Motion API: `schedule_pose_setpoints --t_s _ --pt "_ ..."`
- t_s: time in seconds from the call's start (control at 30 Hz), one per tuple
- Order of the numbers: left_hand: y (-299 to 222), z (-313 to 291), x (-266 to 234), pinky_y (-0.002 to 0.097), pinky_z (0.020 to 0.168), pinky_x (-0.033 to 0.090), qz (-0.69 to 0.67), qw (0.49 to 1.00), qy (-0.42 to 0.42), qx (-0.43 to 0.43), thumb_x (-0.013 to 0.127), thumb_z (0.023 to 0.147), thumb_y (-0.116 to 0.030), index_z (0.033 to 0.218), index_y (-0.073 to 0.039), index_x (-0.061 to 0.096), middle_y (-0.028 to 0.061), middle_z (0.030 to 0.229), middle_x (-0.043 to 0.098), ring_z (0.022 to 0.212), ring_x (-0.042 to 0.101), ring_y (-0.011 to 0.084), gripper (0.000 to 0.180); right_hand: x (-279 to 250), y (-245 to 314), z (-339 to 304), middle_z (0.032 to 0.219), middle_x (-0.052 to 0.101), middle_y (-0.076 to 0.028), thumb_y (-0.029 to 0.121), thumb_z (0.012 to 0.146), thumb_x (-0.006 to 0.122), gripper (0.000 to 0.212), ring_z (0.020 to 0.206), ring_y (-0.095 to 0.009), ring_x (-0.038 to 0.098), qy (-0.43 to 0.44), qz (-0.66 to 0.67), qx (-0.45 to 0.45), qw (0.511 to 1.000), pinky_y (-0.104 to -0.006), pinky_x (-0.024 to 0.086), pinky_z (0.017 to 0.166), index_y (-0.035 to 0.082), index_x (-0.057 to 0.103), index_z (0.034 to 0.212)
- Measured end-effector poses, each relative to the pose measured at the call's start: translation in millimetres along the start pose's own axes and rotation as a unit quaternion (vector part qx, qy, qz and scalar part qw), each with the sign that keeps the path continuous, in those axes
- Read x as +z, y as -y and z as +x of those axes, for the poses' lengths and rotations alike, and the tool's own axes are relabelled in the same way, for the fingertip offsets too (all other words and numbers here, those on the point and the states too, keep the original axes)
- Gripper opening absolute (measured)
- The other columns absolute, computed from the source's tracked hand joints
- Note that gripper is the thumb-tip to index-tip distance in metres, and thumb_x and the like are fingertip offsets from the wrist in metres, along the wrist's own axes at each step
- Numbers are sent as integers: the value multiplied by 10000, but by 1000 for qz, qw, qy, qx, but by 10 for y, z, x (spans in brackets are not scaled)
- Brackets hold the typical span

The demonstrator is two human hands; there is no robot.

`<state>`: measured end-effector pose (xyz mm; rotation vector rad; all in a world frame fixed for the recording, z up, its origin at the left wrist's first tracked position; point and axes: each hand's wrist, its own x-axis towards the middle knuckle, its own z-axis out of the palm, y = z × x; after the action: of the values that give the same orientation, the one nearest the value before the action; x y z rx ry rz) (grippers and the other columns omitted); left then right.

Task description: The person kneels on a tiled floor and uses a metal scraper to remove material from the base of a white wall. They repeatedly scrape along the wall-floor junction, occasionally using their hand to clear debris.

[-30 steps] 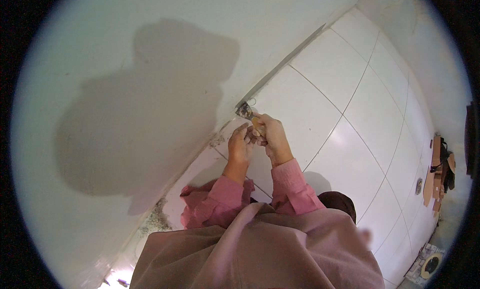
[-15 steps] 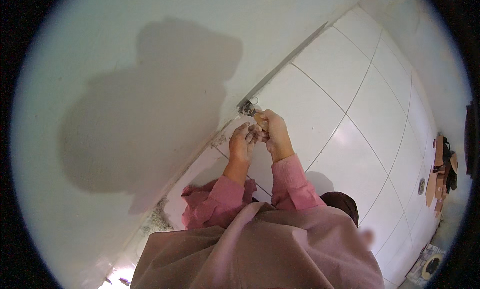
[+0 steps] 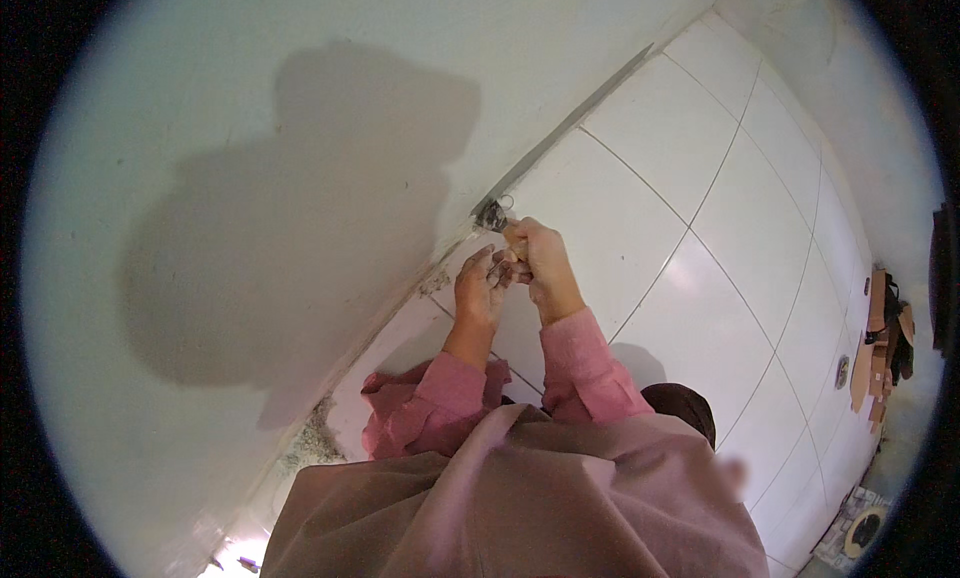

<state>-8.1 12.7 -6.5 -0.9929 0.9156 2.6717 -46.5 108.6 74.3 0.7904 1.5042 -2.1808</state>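
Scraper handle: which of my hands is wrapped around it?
The right hand is closed around the scraper's handle; the left hand is nearer the wall, its contact with the handle unclear.

Indoor room: white-tiled floor (image 3: pixel 620 218), pale wall (image 3: pixel 540 68)

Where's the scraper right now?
Head view, just above centre: the scraper is in the right hand, its blade at the foot of the left wall.
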Motion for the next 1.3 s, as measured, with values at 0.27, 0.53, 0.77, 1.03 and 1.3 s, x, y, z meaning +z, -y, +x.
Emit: schedule_pose_setpoints --t_s 0.27,0.53,0.77,1.03,1.3 --pt "-9 1 -11 340 785 498 15 1000 10 4 472 941 -122 1203 9 481 130 1072 562 899 574 216 293 56 19 -1 588 515 -34 242 774 535 156 406 -125 425 19 -98 -54 994 -262 319 372 87 541 792" --pt "-33 -29 19 325 773 500 9 1000 -6 -8 503 936 -138 1203 9 482 124 1051 570 894 574 212 305 52 18 -2 589 506 -15 250 796 513 176 418 -105 416 6 6 -12 1000 -266 293 368 79 554 801" --pt "-27 4 6 326 763 489 15 1000 2 -9 505 938 -160 1206 0 476 115 1043 571 888 575 205 313 65 12 -15 592 502 -16 249 810 501 211 414 -104 377 4 9 -8 1000 -269 281 369 64 577 878" --pt "-49 -18 28 341 765 486 21 1000 -7 -11 514 934 -183 1198 -7 474 112 1039 569 879 570 223 319 34 -24 -8 597 489 -7 251 839 509 183 412 -105 374 16 8 -8 1000 -266 256 359 104 542 736" --pt "-48 23 -9 387 813 488 30 998 -47 -5 505 939 -218 1196 -27 480 139 1086 563 927 565 256 321 -149 -149 -329 638 520 -16 278 880 494 401 489 -127 454 -69 -164 -153 972 -265 353 438 -3 623 1135"
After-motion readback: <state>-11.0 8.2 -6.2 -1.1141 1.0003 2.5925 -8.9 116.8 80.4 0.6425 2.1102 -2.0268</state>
